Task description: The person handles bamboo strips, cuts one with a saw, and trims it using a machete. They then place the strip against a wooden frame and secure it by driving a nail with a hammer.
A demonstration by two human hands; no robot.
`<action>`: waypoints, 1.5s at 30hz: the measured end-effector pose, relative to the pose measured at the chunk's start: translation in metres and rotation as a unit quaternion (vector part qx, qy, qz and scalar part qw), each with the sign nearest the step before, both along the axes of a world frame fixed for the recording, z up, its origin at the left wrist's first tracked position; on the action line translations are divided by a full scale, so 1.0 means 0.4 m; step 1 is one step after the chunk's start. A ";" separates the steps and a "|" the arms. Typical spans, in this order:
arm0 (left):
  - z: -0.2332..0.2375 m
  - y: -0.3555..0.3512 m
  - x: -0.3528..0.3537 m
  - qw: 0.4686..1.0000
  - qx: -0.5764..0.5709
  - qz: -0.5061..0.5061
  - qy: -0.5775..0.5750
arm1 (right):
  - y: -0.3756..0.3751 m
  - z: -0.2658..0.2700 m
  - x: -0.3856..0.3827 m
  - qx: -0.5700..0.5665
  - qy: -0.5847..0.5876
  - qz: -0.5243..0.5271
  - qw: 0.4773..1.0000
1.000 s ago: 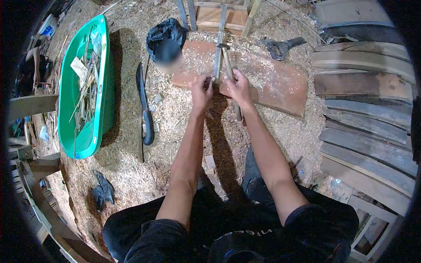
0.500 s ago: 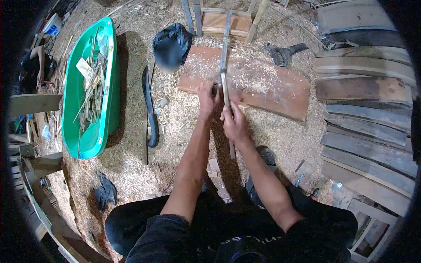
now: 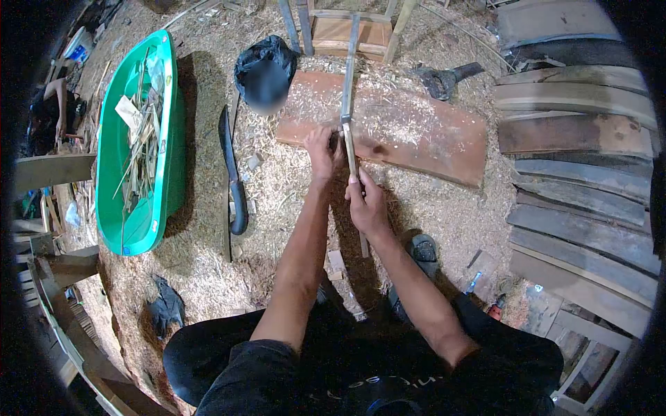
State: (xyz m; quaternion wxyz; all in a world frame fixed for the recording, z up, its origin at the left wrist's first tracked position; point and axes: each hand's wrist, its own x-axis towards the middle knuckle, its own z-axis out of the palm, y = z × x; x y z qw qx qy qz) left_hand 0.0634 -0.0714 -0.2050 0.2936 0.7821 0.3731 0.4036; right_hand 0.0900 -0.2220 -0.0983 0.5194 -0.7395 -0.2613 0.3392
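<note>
My right hand (image 3: 368, 208) is closed round the pale wooden handle of what looks like a hammer (image 3: 349, 149). Its small grey head lies over a narrow wooden strip (image 3: 352, 66), which runs away from me across a reddish-brown plank (image 3: 430, 149). Close by on the left, my left hand (image 3: 322, 152) is curled at the plank's near edge. Something dark shows in its fingers, too hidden to name. Wood shavings are scattered over the plank. Below my right hand, a thin stick end (image 3: 364, 246) points toward me.
To the left are a machete (image 3: 234, 173) and a green tub (image 3: 163, 201) with wood scraps. A black bag (image 3: 277, 52) and a wooden frame (image 3: 350, 33) stand beyond. Curved boards (image 3: 576, 132) are stacked on the right. Another person's arm (image 3: 61, 114) shows far left.
The hammer's head has shifted slightly left and toward me, and my right hand has come a little lower. My left hand stays at the plank's near edge. The whole view has shifted slightly.
</note>
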 end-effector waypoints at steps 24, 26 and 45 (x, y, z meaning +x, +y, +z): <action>0.018 -0.010 -0.009 1.000 0.004 0.001 0.004 | 0.006 -0.012 0.013 0.019 -0.053 0.010 0.998; 0.025 -0.014 -0.013 1.000 0.002 -0.003 -0.005 | 0.006 -0.003 0.018 -0.008 -0.055 0.016 0.998; 0.040 0.067 0.079 0.985 -0.016 0.084 0.150 | 0.210 -0.012 0.234 0.031 0.149 -0.070 0.986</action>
